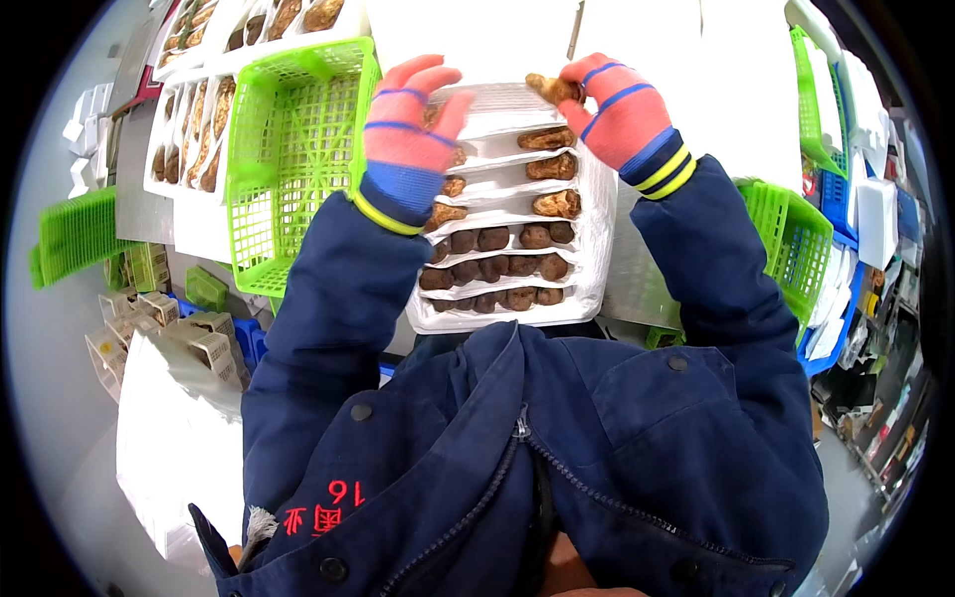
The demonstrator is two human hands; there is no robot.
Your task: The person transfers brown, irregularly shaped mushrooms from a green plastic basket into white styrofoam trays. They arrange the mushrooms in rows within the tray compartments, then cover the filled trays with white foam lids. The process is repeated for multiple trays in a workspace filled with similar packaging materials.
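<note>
A white foam box (600, 224) lies before me, divided into rows by white paper. Its far rows hold tan, elongated mushrooms (552, 166), while dark brown, rounded ones (492, 267) fill the rows nearest me. My right hand (623, 112), in a pink and blue knit glove, pinches a pale brown mushroom (550, 88) above the box's far right corner. My left hand (410, 112), gloved alike, hovers over the box's far left side with its fingers apart and nothing held. It hides the left ends of the far rows.
A green plastic basket (298, 276) stands directly left of the box. Other white foam boxes (157, 183) of mushrooms sit beyond it. More green baskets (787, 246) are at the right, by a metal tabletop (642, 276). Cream crates (216, 336) stand low at the left.
</note>
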